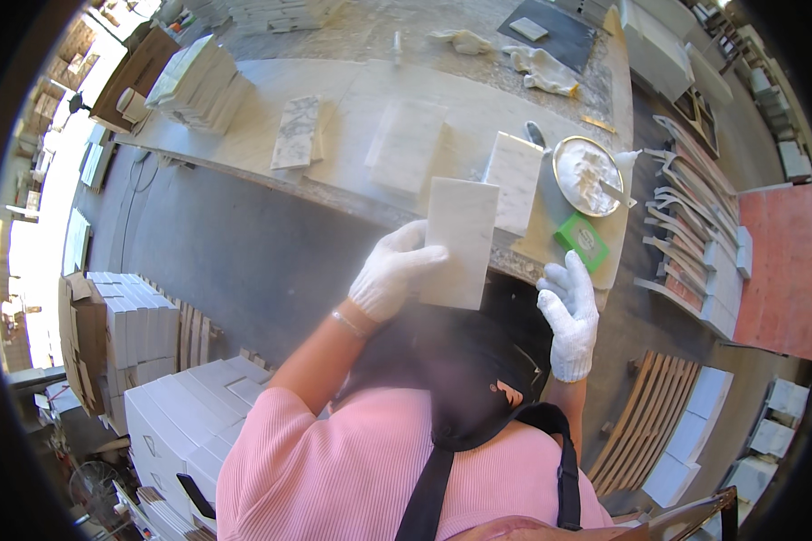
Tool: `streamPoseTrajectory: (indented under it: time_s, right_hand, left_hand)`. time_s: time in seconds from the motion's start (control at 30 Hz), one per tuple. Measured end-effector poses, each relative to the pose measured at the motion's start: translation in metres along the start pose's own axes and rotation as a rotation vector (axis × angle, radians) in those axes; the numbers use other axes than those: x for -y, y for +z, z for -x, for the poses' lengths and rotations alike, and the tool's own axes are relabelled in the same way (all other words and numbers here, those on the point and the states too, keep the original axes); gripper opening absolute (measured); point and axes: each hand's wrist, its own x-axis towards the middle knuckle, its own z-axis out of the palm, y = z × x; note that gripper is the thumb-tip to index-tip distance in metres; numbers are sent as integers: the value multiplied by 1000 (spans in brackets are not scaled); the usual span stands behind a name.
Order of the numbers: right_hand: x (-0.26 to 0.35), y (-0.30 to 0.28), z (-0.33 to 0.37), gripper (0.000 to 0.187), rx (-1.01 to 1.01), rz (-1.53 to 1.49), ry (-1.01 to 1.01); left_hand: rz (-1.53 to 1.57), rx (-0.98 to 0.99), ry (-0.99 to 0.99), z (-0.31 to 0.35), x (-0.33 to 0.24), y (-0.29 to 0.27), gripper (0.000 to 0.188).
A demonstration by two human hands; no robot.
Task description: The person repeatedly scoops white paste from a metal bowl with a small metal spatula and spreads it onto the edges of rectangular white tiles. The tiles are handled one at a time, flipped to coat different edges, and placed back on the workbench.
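Note:
My left hand (397,270), in a white knit glove, grips a white marble tile (461,242) by its left edge, thumb across the face. The tile is held up in front of me, at the near edge of the worktable (271,81). My gloved right hand (570,311) is off to the right, empty, with its fingers apart. It is nearest to a small green box (582,242) at the table's corner. Just behind the held tile lies a grey-veined tile (517,176). Beyond the box stands a round tub of white paste (586,171) with a putty knife (617,195) in it.
More marble tiles (408,144) and a veined one (295,132) lie along the table, with a tile stack (198,86) at its left end. Crumpled gloves (541,69) lie farther back. White boxes (194,410) stand at lower left; a wooden pallet (645,419) is at right.

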Motion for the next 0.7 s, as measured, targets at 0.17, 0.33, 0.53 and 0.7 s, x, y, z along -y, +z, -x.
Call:
streamPoseTrajectory:
  time_s: [0.17,0.33,0.53,0.7]
  right_hand:
    - [-2,3,-2,70,6,38,-25]
    - [4,18,-12,56,64,459,-427]
    - [18,46,-20,51,25,712,-737]
    - [20,56,-23,55,-1,914,-839]
  left_hand:
    - [-75,-8,0,2,-4,3,47]
    - [-163,-12,4,2,-3,9,47]
    - [-125,10,-14,4,0,15,49]
    - [-193,22,-29,1,1,16,55]
